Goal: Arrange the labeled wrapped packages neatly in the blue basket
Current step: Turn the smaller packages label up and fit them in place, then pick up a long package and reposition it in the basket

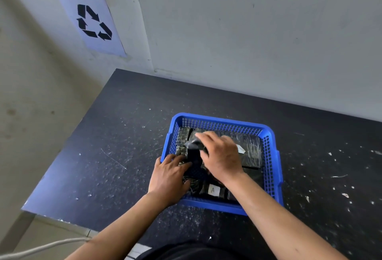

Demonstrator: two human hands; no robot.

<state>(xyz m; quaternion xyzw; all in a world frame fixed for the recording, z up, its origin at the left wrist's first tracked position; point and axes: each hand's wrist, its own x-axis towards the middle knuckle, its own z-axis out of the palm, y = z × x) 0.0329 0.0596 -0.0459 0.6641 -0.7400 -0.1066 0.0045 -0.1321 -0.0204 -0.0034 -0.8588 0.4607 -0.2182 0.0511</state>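
Both hands (221,154) seemingly atop basket's (270,156) packages (251,146)

A dark tabletop (128,135), scuffed and flecked with white specks and scratches, spreads out under and around both hands. Its far edge, beyond the hands, meets a plain pale grey wall (248,32). Up and to the left of the left hand, a white paper sheet (91,18) printed with a black recycling symbol hangs on a cream wall section. Below the left forearm, a pale cable (41,247) crosses the light floor.
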